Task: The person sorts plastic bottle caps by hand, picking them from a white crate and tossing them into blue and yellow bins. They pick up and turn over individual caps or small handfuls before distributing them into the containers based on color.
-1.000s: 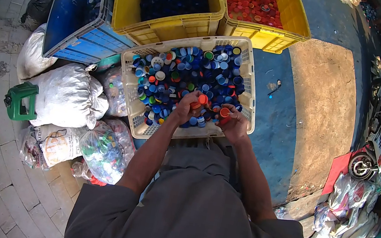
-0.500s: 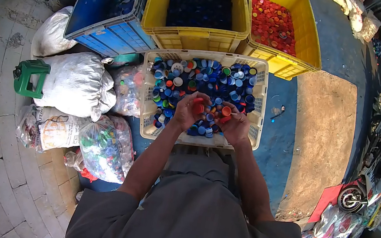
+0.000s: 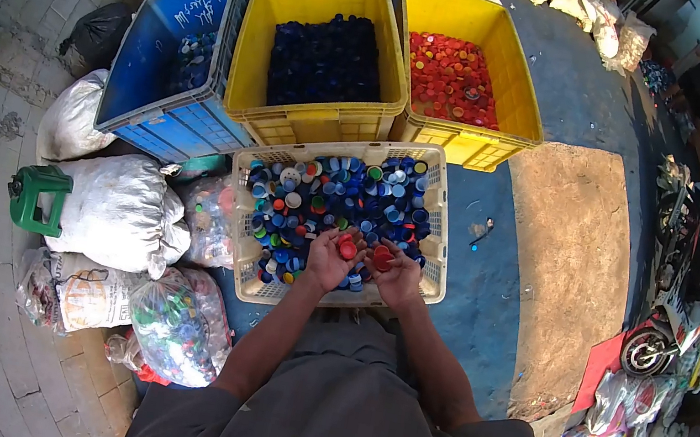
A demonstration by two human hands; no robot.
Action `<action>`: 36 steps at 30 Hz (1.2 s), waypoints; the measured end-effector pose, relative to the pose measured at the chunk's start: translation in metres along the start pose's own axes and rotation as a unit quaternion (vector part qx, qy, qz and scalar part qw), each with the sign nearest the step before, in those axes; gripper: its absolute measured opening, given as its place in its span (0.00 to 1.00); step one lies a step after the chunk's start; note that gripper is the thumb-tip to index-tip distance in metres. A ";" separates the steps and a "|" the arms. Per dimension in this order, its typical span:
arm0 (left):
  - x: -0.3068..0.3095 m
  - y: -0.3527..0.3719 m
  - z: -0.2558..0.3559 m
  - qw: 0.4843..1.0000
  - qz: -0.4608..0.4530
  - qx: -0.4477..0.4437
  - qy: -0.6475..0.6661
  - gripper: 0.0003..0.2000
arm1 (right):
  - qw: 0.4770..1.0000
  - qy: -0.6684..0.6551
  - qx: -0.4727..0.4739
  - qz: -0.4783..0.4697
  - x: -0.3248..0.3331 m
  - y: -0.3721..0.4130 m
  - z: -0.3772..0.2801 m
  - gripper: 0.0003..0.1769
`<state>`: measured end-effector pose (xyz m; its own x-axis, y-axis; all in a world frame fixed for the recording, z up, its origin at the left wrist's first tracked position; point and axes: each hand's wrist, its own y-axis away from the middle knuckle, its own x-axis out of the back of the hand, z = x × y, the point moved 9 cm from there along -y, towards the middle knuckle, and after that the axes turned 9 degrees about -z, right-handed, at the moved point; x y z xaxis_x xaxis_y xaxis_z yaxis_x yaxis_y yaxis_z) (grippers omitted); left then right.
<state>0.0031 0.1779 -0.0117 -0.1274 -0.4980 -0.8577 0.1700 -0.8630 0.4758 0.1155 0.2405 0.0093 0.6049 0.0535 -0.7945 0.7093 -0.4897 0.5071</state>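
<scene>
Both hands are cupped close together over the near side of a white slatted crate (image 3: 442,234) full of mixed bottle caps (image 3: 345,192), mostly blue. My left hand (image 3: 325,263) has its palm up, with red bottle caps (image 3: 348,248) held in its curled fingers. Beside it, my right hand (image 3: 398,279) also holds red bottle caps (image 3: 382,259) against its fingers. How many caps lie in each hand is hard to make out. A few white, green and orange caps show among the blue ones in the crate.
Behind the crate stand a blue bin (image 3: 166,128) with blue caps, a yellow bin (image 3: 255,36) with dark blue caps, and another yellow bin (image 3: 514,70) with red caps. At left are white sacks (image 3: 115,212), a green jerrycan (image 3: 38,199) and a clear bag of caps (image 3: 174,328).
The view has tilted up and shifted, so the bins and crate sit lower and further left. My hands have turned more palm-up and closer together, still holding red caps.
</scene>
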 end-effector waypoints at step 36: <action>-0.034 -0.084 0.085 0.991 0.095 -0.090 -0.038 0.14 | 0.976 0.168 0.125 0.057 -0.010 -0.023 -0.131 0.26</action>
<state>-0.0902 0.2599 -0.0061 -0.1488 -0.6613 -0.7352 0.3694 -0.7268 0.5790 0.1403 0.3651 0.0493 0.7884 0.2480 -0.5629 0.5460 -0.7037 0.4546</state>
